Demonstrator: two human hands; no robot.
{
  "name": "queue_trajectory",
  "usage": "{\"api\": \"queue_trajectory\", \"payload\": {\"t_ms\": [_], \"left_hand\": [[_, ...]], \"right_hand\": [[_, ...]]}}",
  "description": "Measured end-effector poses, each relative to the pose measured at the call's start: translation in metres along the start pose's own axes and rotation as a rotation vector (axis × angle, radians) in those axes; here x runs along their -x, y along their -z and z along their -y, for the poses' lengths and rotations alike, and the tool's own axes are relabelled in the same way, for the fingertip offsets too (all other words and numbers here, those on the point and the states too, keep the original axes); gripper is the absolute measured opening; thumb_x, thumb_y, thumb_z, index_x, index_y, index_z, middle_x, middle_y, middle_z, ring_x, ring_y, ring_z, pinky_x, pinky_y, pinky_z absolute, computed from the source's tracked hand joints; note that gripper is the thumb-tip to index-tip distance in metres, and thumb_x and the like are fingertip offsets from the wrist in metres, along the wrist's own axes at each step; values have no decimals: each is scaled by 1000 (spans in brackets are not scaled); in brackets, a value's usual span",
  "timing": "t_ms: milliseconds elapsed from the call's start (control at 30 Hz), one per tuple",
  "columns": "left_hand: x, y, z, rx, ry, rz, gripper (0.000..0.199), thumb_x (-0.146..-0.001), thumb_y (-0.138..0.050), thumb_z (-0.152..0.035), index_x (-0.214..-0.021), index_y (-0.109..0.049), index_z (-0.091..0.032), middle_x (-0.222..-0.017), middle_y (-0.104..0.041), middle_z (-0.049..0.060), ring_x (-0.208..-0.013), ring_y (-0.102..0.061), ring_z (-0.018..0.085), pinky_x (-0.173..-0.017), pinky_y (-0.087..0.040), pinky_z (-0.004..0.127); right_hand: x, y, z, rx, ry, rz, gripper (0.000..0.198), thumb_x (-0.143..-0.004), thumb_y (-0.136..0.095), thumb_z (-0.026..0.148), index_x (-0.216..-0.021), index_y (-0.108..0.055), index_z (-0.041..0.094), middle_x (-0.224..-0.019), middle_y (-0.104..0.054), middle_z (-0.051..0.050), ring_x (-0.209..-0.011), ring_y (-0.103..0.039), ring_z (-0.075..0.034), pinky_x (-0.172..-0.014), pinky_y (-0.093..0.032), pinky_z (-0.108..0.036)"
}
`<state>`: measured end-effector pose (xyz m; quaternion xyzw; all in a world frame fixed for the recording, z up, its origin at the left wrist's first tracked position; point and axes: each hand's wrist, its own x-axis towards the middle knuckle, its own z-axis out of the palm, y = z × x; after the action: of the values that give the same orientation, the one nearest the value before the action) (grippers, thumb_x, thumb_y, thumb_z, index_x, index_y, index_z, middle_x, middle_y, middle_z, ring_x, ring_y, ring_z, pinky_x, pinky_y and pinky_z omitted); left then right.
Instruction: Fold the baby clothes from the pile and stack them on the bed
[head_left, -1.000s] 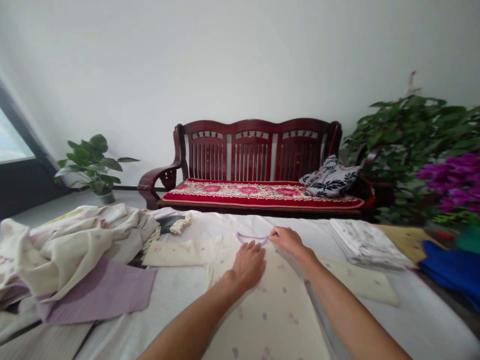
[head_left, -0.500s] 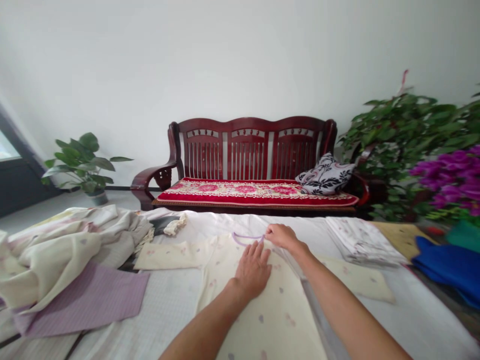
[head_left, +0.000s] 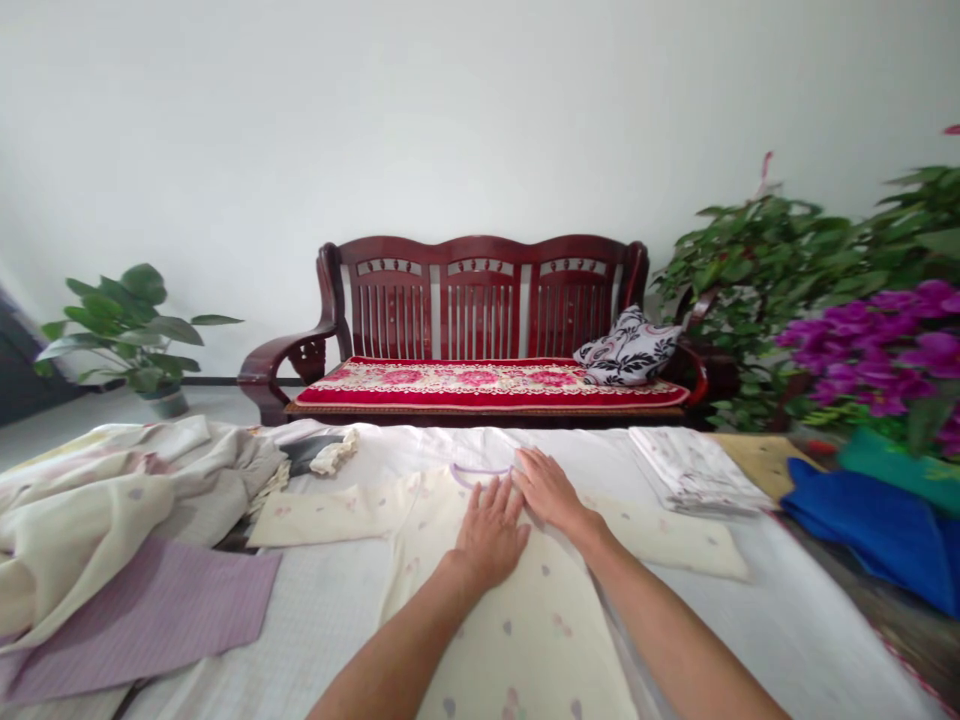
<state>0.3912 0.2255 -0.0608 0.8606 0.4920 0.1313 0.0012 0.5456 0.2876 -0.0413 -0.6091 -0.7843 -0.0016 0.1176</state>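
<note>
Both bare forearms reach forward from the lower edge, converging toward the middle. Left hand lies palm down, fingers straight and together, flat. Right hand lies just beside it, slightly farther out, palm down, fingers extended; the two hands nearly touch.

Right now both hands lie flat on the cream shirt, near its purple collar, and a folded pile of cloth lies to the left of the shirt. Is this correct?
Not quite. In the head view the folded pile lies to the right of the cream shirt; on its left is a loose heap of cloth. The left hand and right hand do lie flat near the purple collar.
</note>
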Motion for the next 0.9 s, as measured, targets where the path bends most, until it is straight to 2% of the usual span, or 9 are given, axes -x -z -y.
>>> {"api": "queue_trajectory", "payload": {"t_ms": [100,233,333,433,533,633,733,800,900], "left_hand": [[0,-1,1,-10,0,4,57,-99,-34,-44,-151,-37,-20,-160,-30,11,-149,-24,30,-120,-20,53],[1,-2,2,-2,11,-14,57,-99,-33,-44,-149,-41,-18,-160,-32,11,-148,-26,30,-121,-20,52],[0,1,2,50,19,-16,57,-97,-37,-40,-148,-40,-14,-157,-37,12,-147,-29,28,-121,-21,49],[0,7,2,118,7,-29,56,-94,-41,-28,-148,-39,-16,-156,-40,9,-146,-32,22,-122,-22,43],[4,12,5,89,100,-78,54,-93,-39,-21,-147,-41,-17,-153,-44,9,-145,-33,23,-122,-23,45],[17,14,14,-28,259,-110,53,-96,-38,-27,-146,-42,-12,-155,-41,14,-148,-27,29,-122,-20,49],[37,15,30,-126,385,-72,60,-97,-40,-39,-148,-40,-7,-157,-34,19,-148,-26,34,-121,-20,51],[52,17,40,-156,403,-34,65,-97,-40,-45,-149,-39,-6,-157,-33,21,-147,-28,36,-119,-23,51],[73,23,50,-175,334,-5,64,-98,-38,-49,-150,-38,-11,-158,-32,18,-147,-27,33,-119,-23,49]], "right_hand": [[8,-5,-14,27,-39,136,56,-100,-27,37,-152,-35,16,-160,-32,-10,-148,-23,-24,-119,-20,-46],[18,1,-26,52,-137,86,60,-101,-22,38,-154,-31,11,-161,-27,-12,-150,-20,-25,-120,-18,-47],[29,3,-19,20,-7,25,59,-101,-22,38,-154,-31,15,-161,-29,-11,-150,-21,-23,-120,-19,-46],[39,0,-9,-23,125,76,61,-101,-19,44,-155,-29,18,-161,-29,-9,-150,-20,-21,-121,-18,-45],[41,0,-4,-16,124,145,63,-100,-18,47,-155,-28,17,-162,-27,-8,-150,-17,-20,-122,-15,-46],[41,4,3,35,20,164,64,-99,-22,45,-155,-29,13,-162,-24,-9,-151,-16,-23,-122,-11,-48],[53,6,20,48,-18,137,66,-99,-25,44,-155,-29,11,-163,-22,-11,-151,-13,-24,-122,-7,-49],[67,5,33,11,27,134,66,-99,-25,47,-155,-28,13,-163,-22,-10,-151,-13,-24,-122,-8,-47],[85,5,43,-32,72,151,67,-99,-23,51,-156,-27,15,-164,-21,-8,-151,-14,-22,-122,-9,-45]]}}
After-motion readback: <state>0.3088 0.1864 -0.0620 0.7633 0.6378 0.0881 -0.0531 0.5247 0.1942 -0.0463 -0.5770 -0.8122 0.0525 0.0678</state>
